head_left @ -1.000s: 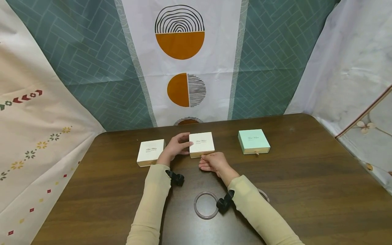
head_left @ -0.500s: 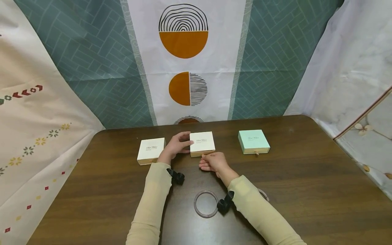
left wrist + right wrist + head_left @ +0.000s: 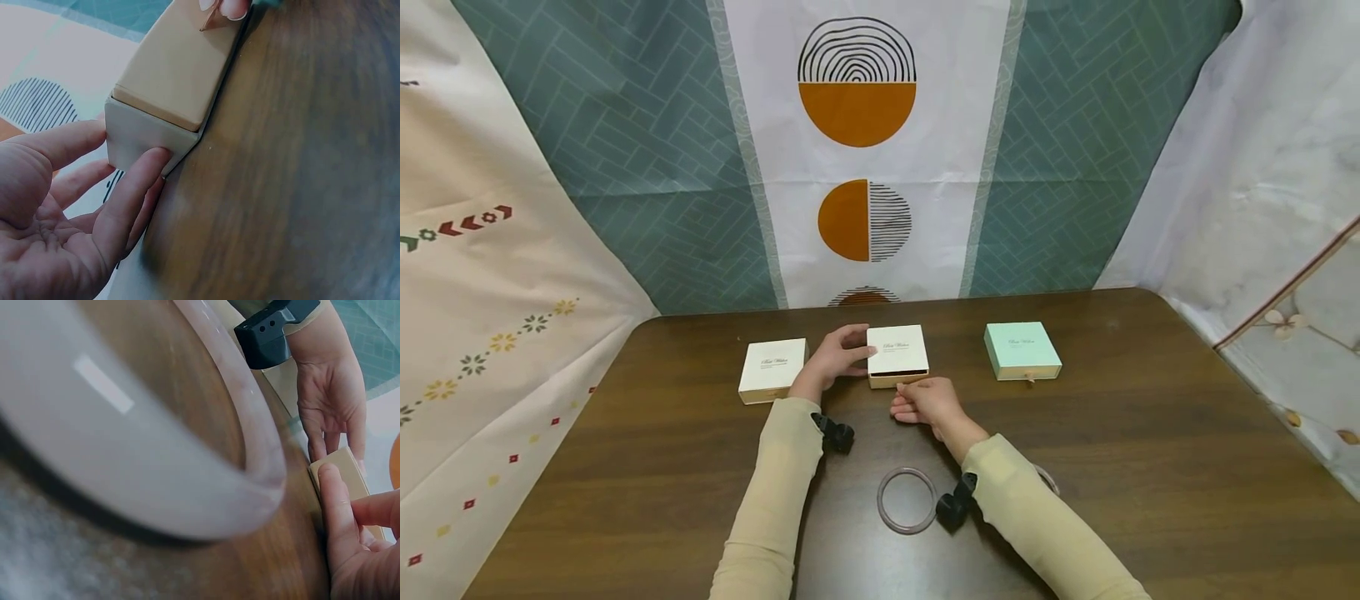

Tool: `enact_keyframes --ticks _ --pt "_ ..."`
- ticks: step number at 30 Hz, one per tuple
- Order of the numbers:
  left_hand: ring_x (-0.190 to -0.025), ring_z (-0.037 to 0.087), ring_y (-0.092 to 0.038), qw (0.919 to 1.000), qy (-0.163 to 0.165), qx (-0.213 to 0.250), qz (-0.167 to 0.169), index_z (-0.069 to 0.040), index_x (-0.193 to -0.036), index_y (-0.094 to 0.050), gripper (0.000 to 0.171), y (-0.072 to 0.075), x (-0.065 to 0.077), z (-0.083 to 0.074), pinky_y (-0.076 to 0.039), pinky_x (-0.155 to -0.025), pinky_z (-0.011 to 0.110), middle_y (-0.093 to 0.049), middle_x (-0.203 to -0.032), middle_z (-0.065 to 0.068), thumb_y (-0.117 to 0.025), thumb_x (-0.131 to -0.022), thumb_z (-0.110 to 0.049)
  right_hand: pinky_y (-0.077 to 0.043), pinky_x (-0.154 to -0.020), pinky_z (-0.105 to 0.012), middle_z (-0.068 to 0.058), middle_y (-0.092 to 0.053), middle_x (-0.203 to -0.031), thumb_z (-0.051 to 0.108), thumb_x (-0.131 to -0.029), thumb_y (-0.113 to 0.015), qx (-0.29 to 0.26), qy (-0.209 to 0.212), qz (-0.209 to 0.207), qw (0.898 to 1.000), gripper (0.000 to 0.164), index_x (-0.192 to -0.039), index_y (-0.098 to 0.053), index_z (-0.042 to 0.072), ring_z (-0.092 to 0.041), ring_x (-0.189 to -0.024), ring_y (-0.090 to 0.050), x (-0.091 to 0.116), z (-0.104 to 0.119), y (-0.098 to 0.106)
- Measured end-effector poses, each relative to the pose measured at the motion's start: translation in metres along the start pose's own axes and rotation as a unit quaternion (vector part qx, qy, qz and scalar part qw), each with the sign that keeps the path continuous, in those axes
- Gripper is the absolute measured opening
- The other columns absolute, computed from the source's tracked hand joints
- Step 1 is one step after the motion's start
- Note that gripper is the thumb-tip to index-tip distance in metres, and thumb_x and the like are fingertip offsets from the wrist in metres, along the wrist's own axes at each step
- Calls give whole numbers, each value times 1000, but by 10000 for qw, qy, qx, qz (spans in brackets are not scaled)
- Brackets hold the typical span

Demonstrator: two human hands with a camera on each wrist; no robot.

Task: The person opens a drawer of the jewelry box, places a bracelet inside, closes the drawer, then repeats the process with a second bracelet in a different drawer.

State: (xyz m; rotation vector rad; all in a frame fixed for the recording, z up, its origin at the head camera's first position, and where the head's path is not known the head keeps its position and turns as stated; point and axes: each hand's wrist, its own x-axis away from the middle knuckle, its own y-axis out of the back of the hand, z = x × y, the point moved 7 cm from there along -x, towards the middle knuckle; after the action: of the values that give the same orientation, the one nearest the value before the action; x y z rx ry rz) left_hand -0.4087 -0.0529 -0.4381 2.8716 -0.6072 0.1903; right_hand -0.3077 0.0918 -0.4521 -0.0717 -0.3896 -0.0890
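A white drawer-style gift box [image 3: 897, 348] stands at the back middle of the table. My left hand [image 3: 835, 362] holds its sleeve at the left side, fingertips against the end wall in the left wrist view. My right hand [image 3: 928, 404] is at the front, where thumb and finger pinch the small brown pull tab [image 3: 212, 17] of the cream drawer [image 3: 172, 69]. The drawer juts slightly out of the sleeve, and a dark gap shows above its front in the head view.
Left of the left hand lies another white box [image 3: 771, 367]; a mint green box [image 3: 1021, 350] stands to the right. A pinkish-grey bangle [image 3: 882, 500] lies in front on the wooden table [image 3: 1150, 467]. A second bangle [image 3: 1047, 479] is partly hidden by the right sleeve.
The drawer has slid a little out of the sleeve towards me, and a dark gap has opened. The right hand has come slightly nearer; the left hand stays on the box.
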Motion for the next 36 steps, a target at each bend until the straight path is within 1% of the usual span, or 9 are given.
enact_keyframes --ticks 5,9,10,12,16,17,26,36 --pt "-120 35 -52 10000 69 -10 -65 -10 -146 -38 59 1 2 1 -57 -81 41 -44 -140 20 -62 -92 -10 -58 -59 -25 -8 -64 -67 6 -95 -55 65 -23 -14 10000 26 -106 -61 -17 -11 -55 -65 2 -2 -1" --pt "-121 35 -52 10000 42 9 -55 -10 -145 -38 58 1 3 2 -57 -81 40 -45 -140 20 -62 -92 -10 -58 -59 -26 -8 -64 -67 6 -96 -55 98 1 -7 10000 26 -105 -61 -17 -11 -55 -65 3 -2 -1" --pt "-121 36 -52 10000 47 27 -27 -8 -145 -37 58 0 5 -1 -57 -81 40 -44 -140 21 -62 -92 -9 -58 -59 -26 -8 -64 -67 6 -96 -55 104 5 4 9999 26 -105 -61 -17 -11 -55 -65 3 -2 -1" --pt "-121 37 -52 10000 7 42 -1 -8 -146 -37 59 0 6 -1 -58 -80 40 -44 -140 22 -62 -92 -9 -59 -60 -26 -8 -64 -68 5 -96 -55 84 19 79 9999 27 -107 -59 -19 -12 -56 -65 4 -2 -1" --pt "-120 38 -52 10000 -13 62 24 -8 -146 -36 59 -1 5 -2 -58 -80 40 -43 -140 22 -62 -92 -9 -59 -61 -28 -9 -65 -70 6 -96 -55 105 -21 153 9998 29 -110 -58 -20 -13 -58 -65 6 -2 -1" --pt "-119 38 -53 10000 -31 57 6 -9 -146 -37 59 -1 3 1 -58 -79 40 -44 -140 22 -62 -92 -9 -59 -62 -28 -9 -65 -70 6 -96 -55 115 -34 159 9998 30 -110 -58 -20 -13 -58 -66 6 -2 0" --pt "-116 38 -56 10000 -28 83 -15 -8 -145 -36 59 -2 3 -1 -58 -78 40 -45 -137 23 -62 -92 -9 -59 -59 -27 -8 -65 -68 6 -95 -55 368 -101 88 9992 26 -104 -61 -18 -12 -57 -65 8 -3 0" --pt "-112 38 -57 9999 25 107 -38 -7 -145 -36 58 0 3 -2 -59 -77 39 -44 -138 23 -61 -93 -8 -59 -60 -28 -10 -66 -70 5 -95 -55 440 -5 95 9990 25 -104 -61 -19 -12 -58 -66 8 -4 -1"
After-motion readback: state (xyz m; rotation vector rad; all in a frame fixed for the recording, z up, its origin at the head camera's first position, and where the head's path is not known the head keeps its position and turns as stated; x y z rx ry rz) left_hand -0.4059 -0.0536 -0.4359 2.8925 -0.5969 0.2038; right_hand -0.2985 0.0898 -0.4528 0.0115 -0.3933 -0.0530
